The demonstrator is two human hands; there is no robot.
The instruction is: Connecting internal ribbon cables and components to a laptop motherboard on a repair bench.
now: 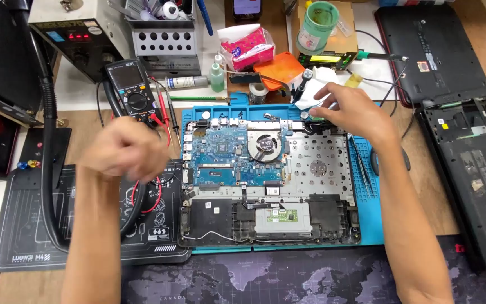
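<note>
An opened laptop (268, 180) lies flat on a blue mat (369, 219) at the middle of the bench (423, 186), its long axis running left to right, the hinge edge away from the person and the touchpad (282, 217) toward them. The blue board (226, 155) fills the upper left of the shell, with the round fan (266, 147) just right of it.

The right hand (352, 110) rests at the laptop's far right corner, fingers curled down onto a small part by the hinge, touching a white cloth (310, 93); whether it grips anything cannot be told. The left hand (124, 151) hovers left of the laptop, blurred, loosely closed in a fist, over a black mat (23, 225) and red leads (153, 197), just below a multimeter (133, 93).

Room is tight on the far side, where bottles, a solder reel and an orange tray (279, 67) crowd the mat's edge. Tweezers (361, 163) lie along the mat's right strip; beyond them a second dismantled laptop (473, 174) sits close. A black hose (49, 146) curves down the left. The near side is open, over a dark map-print mat (288, 278).
</note>
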